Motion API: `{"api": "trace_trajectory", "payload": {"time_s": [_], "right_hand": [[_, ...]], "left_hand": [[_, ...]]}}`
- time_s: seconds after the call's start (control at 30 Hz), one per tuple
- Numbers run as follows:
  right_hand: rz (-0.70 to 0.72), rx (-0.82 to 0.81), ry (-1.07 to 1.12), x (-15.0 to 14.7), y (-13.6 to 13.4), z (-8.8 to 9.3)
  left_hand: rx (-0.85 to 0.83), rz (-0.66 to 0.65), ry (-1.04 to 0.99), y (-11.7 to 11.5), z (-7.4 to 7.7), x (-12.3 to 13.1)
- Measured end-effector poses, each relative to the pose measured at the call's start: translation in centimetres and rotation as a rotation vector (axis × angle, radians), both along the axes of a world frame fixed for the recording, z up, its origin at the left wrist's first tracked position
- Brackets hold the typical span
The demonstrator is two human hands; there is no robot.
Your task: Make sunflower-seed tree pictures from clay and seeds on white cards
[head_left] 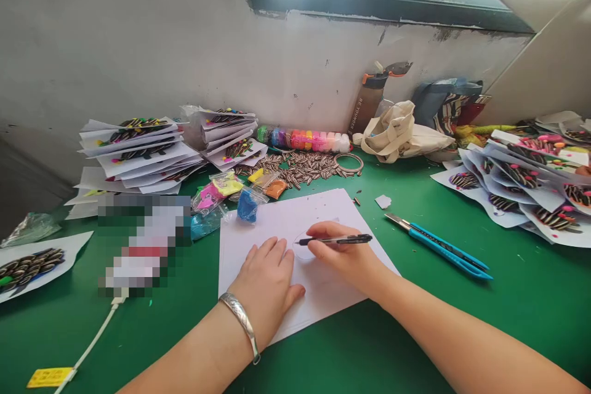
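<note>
A stack of white paper [323, 308] lies on the green table in front of me. My right hand [341, 252] grips a black pen [355, 238], its tip on the sheet at a thin curved line that looks like part of a round outline. Flat on the paper, just left of the pen, rests my left hand [268, 283], its fingers stretched out and holding nothing. A silver bangle [241, 324] circles that wrist. Close to the paper's top left corner sits a small bag of blue clay [248, 205].
Sunflower seeds [309, 167] are heaped behind the paper, near bags of coloured clay [226, 184]. Seed-decorated sheets are piled at left [138, 154] and right [521, 178]. A blue utility knife [443, 249] lies to the right. A bottle [367, 104] and cloth bag [401, 135] stand behind.
</note>
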State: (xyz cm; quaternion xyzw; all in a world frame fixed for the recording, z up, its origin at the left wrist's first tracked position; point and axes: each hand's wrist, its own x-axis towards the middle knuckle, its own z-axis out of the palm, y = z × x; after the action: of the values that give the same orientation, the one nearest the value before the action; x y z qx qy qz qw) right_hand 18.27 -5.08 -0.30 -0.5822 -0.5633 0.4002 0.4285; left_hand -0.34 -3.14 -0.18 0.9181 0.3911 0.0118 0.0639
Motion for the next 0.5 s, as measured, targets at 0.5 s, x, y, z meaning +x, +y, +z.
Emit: {"api": "trace_trajectory", "payload": {"time_s": [0.5], "right_hand": [[0.007,0.017,-0.065,-0.6,0.1,-1.1]], "left_hand": [[-0.104,-0.004,0.034,0.9,2.5,-0.1]]}}
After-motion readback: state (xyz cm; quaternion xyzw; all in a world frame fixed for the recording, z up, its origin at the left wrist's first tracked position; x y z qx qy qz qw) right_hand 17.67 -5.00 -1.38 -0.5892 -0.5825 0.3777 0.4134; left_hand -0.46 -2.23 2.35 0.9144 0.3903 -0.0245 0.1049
